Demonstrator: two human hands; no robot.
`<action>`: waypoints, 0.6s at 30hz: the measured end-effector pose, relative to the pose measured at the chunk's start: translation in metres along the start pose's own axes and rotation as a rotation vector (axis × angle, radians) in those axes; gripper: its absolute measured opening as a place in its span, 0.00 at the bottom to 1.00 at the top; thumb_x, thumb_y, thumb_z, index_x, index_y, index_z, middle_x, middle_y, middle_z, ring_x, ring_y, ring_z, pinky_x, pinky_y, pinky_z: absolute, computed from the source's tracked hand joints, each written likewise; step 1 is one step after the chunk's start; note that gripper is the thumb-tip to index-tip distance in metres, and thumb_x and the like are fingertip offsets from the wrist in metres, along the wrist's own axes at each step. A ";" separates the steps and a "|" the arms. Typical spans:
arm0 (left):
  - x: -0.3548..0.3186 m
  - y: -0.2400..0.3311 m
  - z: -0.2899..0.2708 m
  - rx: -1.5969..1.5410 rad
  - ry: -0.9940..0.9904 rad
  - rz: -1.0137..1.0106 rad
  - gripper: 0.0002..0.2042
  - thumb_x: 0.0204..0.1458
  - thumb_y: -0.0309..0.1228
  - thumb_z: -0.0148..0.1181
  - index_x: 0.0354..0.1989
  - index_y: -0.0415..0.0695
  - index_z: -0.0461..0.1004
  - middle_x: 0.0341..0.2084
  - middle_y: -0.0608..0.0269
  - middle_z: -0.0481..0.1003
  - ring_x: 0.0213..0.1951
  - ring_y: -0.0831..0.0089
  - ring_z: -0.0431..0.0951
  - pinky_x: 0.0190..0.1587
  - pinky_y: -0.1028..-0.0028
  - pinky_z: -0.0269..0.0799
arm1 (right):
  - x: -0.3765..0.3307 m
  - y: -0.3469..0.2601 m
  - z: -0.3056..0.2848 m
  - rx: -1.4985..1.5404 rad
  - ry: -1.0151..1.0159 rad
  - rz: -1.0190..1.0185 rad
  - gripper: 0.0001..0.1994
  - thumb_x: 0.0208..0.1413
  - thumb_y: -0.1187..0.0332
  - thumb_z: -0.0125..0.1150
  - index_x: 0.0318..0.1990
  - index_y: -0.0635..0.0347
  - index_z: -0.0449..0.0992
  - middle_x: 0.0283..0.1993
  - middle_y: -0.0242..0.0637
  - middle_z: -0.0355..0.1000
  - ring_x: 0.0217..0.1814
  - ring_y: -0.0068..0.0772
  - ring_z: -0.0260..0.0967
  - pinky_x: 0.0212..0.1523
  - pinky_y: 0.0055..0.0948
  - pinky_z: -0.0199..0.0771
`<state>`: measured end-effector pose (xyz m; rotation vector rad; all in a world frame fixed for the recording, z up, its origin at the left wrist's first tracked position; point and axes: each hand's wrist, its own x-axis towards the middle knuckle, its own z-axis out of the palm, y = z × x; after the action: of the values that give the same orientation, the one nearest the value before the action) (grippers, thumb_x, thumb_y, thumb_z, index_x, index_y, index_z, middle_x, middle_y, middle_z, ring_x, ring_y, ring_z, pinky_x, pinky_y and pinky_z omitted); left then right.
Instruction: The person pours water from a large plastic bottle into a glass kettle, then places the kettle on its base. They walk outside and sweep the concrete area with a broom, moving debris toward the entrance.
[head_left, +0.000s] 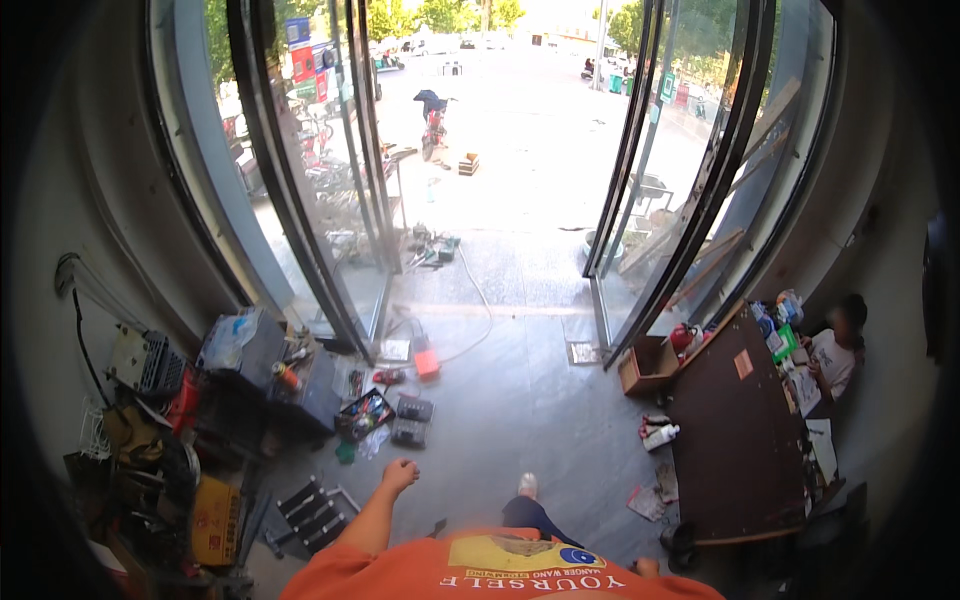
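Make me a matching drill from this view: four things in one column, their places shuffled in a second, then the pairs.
1. left hand
2. cardboard box
3. yellow box
4. dark brown table

a. bottom left, amid the clutter
b. along the right wall
c. closed in a fist, above the grey floor
d. at the foot of the right glass door

Pairs: 1-c, 2-d, 3-a, 4-b

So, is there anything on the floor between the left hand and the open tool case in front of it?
Nothing visible. The left hand is closed and empty, swung forward over bare floor. The tool case lies ahead, slightly left, with only a small green thing off to the side.
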<state>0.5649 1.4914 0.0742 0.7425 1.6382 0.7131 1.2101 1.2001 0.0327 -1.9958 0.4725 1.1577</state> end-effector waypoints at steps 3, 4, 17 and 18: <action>0.041 0.029 0.026 0.019 -0.007 -0.028 0.12 0.55 0.34 0.54 0.40 0.37 0.71 0.29 0.56 0.76 0.29 0.70 0.78 0.28 0.74 0.73 | 0.029 -0.033 0.042 -0.058 0.020 0.102 0.13 0.53 0.73 0.49 0.46 0.64 0.66 0.34 0.50 0.70 0.28 0.47 0.72 0.22 0.47 0.72; 0.050 0.030 0.033 0.001 0.018 -0.064 0.13 0.55 0.35 0.54 0.40 0.36 0.71 0.29 0.55 0.76 0.30 0.69 0.78 0.28 0.72 0.73 | 0.040 -0.048 0.064 -0.089 -0.003 0.122 0.13 0.53 0.72 0.50 0.47 0.64 0.66 0.35 0.50 0.71 0.29 0.47 0.72 0.23 0.46 0.72; 0.111 0.149 0.098 -0.220 0.289 -0.409 0.12 0.55 0.35 0.51 0.42 0.39 0.70 0.35 0.51 0.76 0.36 0.59 0.79 0.35 0.66 0.77 | -0.035 -0.498 0.516 -0.487 -0.603 -0.535 0.06 0.54 0.70 0.54 0.34 0.63 0.72 0.28 0.40 0.74 0.26 0.35 0.74 0.24 0.32 0.76; 0.127 0.155 0.105 -0.251 0.322 -0.408 0.13 0.55 0.34 0.51 0.43 0.38 0.69 0.35 0.51 0.76 0.36 0.59 0.79 0.34 0.66 0.77 | -0.053 -0.522 0.545 -0.477 -0.654 -0.618 0.06 0.54 0.69 0.54 0.34 0.64 0.72 0.29 0.41 0.74 0.27 0.35 0.74 0.26 0.33 0.77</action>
<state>0.6626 1.6934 0.1010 0.1048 1.8700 0.7467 1.2061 1.9484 0.1427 -1.7726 -0.7609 1.4789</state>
